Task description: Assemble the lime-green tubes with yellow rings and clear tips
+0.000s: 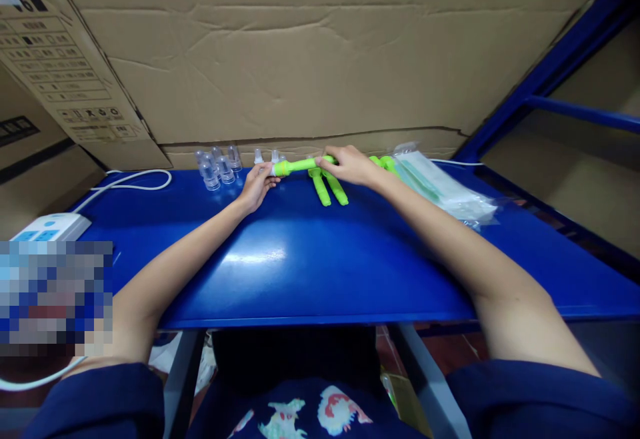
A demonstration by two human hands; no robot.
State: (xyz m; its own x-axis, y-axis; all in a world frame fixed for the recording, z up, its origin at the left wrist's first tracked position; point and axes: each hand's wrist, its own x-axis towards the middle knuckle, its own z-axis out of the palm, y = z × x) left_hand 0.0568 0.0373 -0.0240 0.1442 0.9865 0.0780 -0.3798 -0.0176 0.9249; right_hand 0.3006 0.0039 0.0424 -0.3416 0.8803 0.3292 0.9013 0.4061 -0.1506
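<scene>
My left hand (256, 188) is closed on the whitish end of a bright green plastic tube (300, 164), which lies almost level above the desk. At its other end, my right hand (351, 164) wraps its fingers round the same tube. Below it, near my right hand, two green handle-like pieces (321, 188) rest on the desk. More green pieces (384, 162) show partly behind my right wrist. Just behind my left hand stand small whitish capped pieces (258, 156). Several clear plastic bottle-shaped pieces (211, 174) stand to the left of that hand.
The blue desk (280, 259) runs up against a cardboard wall (300, 72). On the right lies a clear bag with white and green contents (445, 189). A white power strip (55, 227) with a cable (145, 187) is on the left. A blue metal frame (555, 66) rises at right.
</scene>
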